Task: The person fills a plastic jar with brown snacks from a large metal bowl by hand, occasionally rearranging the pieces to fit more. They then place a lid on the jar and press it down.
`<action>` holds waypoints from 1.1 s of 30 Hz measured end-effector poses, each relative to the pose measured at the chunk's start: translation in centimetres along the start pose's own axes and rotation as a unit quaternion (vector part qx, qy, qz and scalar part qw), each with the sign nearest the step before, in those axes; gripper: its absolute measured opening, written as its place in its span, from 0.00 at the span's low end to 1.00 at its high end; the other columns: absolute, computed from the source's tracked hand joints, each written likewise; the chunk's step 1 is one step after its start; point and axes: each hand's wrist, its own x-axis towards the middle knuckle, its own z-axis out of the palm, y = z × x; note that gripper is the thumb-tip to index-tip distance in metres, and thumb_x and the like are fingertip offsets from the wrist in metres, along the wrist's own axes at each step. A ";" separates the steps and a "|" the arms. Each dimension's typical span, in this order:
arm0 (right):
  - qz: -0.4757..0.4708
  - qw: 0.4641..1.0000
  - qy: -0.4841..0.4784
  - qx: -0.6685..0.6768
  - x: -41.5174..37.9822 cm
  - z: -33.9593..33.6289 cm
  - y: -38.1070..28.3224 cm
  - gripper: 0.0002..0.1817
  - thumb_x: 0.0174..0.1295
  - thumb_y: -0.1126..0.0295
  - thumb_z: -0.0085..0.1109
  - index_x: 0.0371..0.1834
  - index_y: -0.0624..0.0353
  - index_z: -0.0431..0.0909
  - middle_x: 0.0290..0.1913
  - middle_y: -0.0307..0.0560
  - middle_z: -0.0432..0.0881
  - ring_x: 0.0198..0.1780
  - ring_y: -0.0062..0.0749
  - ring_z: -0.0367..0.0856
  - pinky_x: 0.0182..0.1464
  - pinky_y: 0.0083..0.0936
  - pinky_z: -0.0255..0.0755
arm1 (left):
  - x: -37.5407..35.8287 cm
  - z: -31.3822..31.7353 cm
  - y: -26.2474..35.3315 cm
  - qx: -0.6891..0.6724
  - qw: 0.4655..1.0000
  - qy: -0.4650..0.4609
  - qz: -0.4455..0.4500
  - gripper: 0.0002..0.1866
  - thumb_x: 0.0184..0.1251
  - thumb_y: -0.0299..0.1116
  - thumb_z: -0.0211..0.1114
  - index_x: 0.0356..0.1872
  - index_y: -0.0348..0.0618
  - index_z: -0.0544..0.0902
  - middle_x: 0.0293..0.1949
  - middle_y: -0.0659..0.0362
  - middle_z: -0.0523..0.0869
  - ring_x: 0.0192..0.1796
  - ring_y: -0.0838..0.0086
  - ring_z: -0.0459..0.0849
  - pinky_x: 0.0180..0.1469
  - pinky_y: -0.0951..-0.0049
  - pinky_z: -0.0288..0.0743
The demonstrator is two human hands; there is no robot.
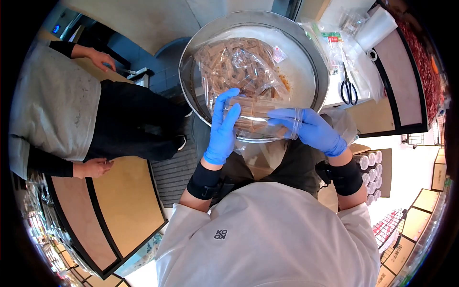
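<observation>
A clear plastic jar (260, 106) lies on its side over the near edge of a large round metal pan (313, 55). Flat brown strips (245, 115) are packed lengthwise inside it. My left hand (224, 126), in a blue glove, is wrapped round the jar's left end. My right hand (313, 130), gloved the same way, is at the mouth on the right; its stretched fingers show through the clear wall, beside the strips. Whether they pinch a strip is hard to see. Behind the jar, a clear bag (239, 64) heaped with brown pieces rests in the pan.
Black-handled scissors (348, 91) lie on the white surface at right, near plastic packaging (332, 40) and a plastic roll (377, 27). Several clear containers (372, 174) stand below right. Another person (62, 105) stands at left, beside a wooden-topped box (126, 205).
</observation>
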 end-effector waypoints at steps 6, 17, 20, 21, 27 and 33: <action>0.147 0.989 0.027 -0.017 -0.1 0.3 -2.5 0.18 0.74 0.66 0.55 0.63 0.60 0.79 0.43 0.38 0.86 0.38 0.17 0.81 0.39 0.16 0.76 | -0.1 -0.1 0.3 -0.043 0.999 -0.008 -0.011 0.22 0.75 0.41 0.57 0.66 0.49 0.71 0.58 0.55 0.78 0.63 0.68 0.76 0.67 0.64 0.69; 0.133 0.988 -0.053 0.058 -1.2 -0.9 -1.3 0.21 0.76 0.62 0.50 0.67 0.58 0.75 0.57 0.40 0.81 0.42 0.17 0.81 0.26 0.11 0.69 | -0.1 -0.1 0.3 -0.034 0.999 -0.037 0.010 0.20 0.74 0.33 0.58 0.65 0.47 0.71 0.59 0.55 0.76 0.64 0.71 0.73 0.69 0.67 0.64; 0.114 0.989 -0.062 0.066 -1.3 -1.3 -0.8 0.21 0.75 0.61 0.50 0.67 0.59 0.75 0.56 0.41 0.82 0.43 0.17 0.81 0.26 0.10 0.69 | 0.0 0.0 0.2 -0.030 0.999 -0.022 -0.005 0.21 0.74 0.32 0.58 0.65 0.46 0.72 0.59 0.56 0.76 0.63 0.71 0.73 0.69 0.68 0.63; 0.113 0.989 -0.063 0.066 -1.3 -1.3 -0.6 0.21 0.75 0.61 0.50 0.67 0.59 0.75 0.56 0.41 0.82 0.43 0.17 0.81 0.26 0.10 0.69 | 0.1 0.0 -0.1 -0.002 1.000 -0.015 0.007 0.21 0.74 0.33 0.58 0.65 0.46 0.72 0.59 0.56 0.77 0.62 0.70 0.74 0.68 0.67 0.65; 0.093 0.992 -0.009 0.083 -1.5 -0.7 0.2 0.20 0.74 0.61 0.52 0.64 0.57 0.78 0.50 0.39 0.86 0.39 0.14 0.80 0.26 0.11 0.68 | 0.2 0.2 -0.1 0.024 1.000 -0.009 0.018 0.20 0.74 0.32 0.57 0.65 0.45 0.72 0.58 0.56 0.77 0.62 0.71 0.74 0.68 0.68 0.65; 0.105 0.990 -0.037 0.086 -1.6 -0.6 -0.3 0.22 0.74 0.59 0.52 0.65 0.56 0.77 0.48 0.39 0.86 0.29 0.13 0.74 0.26 0.12 0.68 | 0.0 0.5 0.5 -0.016 1.000 -0.026 0.001 0.19 0.74 0.32 0.58 0.64 0.44 0.73 0.57 0.56 0.78 0.62 0.72 0.74 0.69 0.70 0.63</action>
